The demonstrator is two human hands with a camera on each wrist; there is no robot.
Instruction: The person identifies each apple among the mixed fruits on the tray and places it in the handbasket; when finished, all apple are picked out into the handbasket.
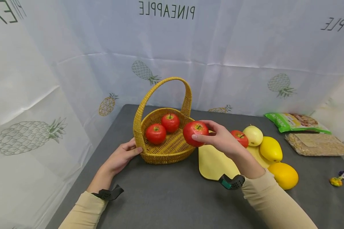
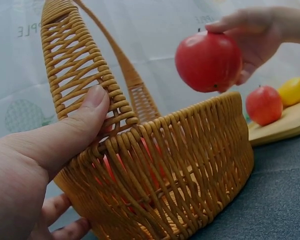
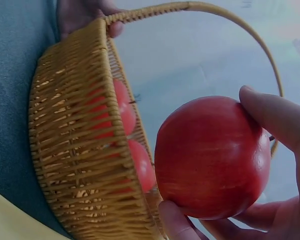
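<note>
A yellow wicker basket (image 1: 166,158) with a tall arched handle stands on the dark table, two red apples (image 1: 156,134) lying inside at its left and back. My left hand (image 1: 123,156) grips the basket's left end, thumb over the foot of the handle in the left wrist view and fingers against the outer wall. Between thumb and fingers, my right hand (image 1: 222,140) holds another red apple (image 3: 212,157) just above the basket's right rim. That apple is raised over the rim in the left wrist view (image 2: 208,61).
Right of the basket lies a yellow cutting board (image 1: 216,163) with a red apple (image 1: 240,138), a pale yellow-green apple (image 1: 253,135) and yellow fruits (image 1: 270,149) on or beside it. Farther right are a green packet (image 1: 298,122), a clear bag (image 1: 316,144) and small colourful items (image 1: 336,181).
</note>
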